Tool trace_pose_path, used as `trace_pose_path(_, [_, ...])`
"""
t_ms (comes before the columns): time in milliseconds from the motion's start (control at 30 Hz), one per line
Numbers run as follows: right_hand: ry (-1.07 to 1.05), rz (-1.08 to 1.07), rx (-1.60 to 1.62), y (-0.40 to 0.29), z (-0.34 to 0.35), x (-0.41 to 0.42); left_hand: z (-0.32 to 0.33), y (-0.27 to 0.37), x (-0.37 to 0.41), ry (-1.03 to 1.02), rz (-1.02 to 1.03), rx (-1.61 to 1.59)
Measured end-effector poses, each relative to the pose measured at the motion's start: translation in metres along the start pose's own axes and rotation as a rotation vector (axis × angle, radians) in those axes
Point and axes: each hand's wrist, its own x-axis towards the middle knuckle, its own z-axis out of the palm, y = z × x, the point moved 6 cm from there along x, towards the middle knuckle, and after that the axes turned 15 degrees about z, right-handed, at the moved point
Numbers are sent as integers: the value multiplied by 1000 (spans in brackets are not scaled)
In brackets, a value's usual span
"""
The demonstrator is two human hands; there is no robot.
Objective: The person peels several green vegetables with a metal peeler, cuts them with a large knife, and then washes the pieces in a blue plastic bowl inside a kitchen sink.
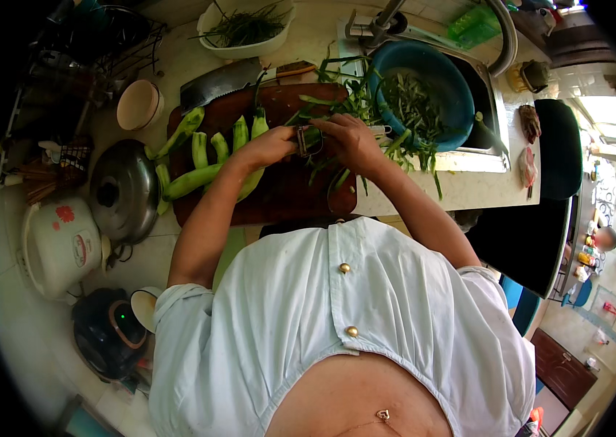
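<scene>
My left hand is closed around a long green vegetable that looks like an eggplant, much of it hidden by my fingers. Across it lies the metal head of a peeler, whose handle end sticks out past my right hand, which grips it. Several peeled pale-green vegetables lie on the brown cutting board left of my hands. Green peelings are heaped at the board's right side and trail onto the sink edge.
A cleaver lies along the board's far edge. Beyond it stands a white basin of greens. A blue basin holding peelings rests over the sink. Left are a pot lid, stacked bowls and a rice cooker. A person is far right.
</scene>
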Motion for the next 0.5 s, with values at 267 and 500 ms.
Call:
trace_pose_path(267, [208, 293, -153, 116, -63, -13, -6, -16, 1, 42, -16, -159])
trace_pose_path(500, [56, -20, 33, 13, 0, -1, -3, -22, 6, 76, -87, -147])
